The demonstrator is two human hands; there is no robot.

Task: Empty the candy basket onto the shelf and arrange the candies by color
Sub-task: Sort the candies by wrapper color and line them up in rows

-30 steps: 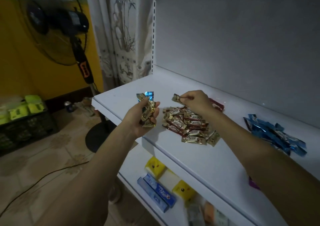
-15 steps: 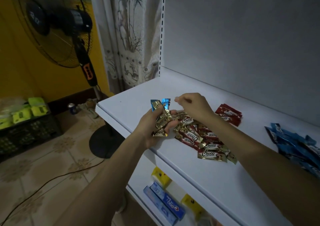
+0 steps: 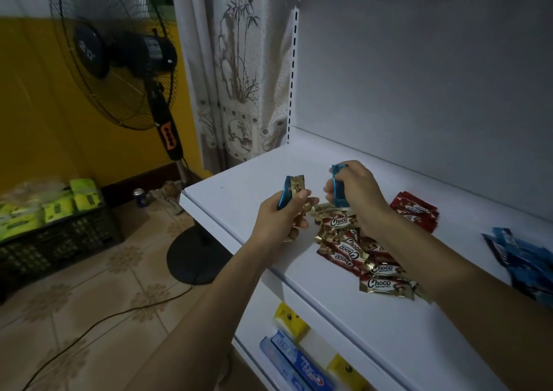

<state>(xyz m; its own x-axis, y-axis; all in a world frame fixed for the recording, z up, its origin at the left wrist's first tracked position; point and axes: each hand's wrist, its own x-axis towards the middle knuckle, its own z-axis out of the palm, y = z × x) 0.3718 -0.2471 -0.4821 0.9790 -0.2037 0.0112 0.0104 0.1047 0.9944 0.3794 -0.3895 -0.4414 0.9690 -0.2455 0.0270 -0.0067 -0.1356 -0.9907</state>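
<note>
Over the near left part of the white shelf (image 3: 239, 181), both hands up and slightly apart, not touching. In the left hand (image 3: 278, 223), gripped in the curled fist, a small bundle of candies (image 3: 294, 190): one blue wrapper on its left side, gold ones beside it. In the right hand (image 3: 362, 194), a single blue candy (image 3: 338, 187) pinched upright, clear of the shelf. Just beneath and to the right of the hands, flat on the shelf, a loose heap of gold-and-brown Choco candies (image 3: 356, 253), overlapping one another. Farther back and right, apart from that heap, a small stack of red candies (image 3: 416, 211). At the right edge of view, well apart from both, a pile of blue candies (image 3: 529, 259). Lower down, beneath the shelf's front edge, a blue toothpaste box (image 3: 296, 363) and yellow packets (image 3: 288, 318). To the left on the floor (image 3: 89, 301), a standing fan (image 3: 119, 61) and a black crate (image 3: 59, 241) of green packs (image 3: 83, 193).
</note>
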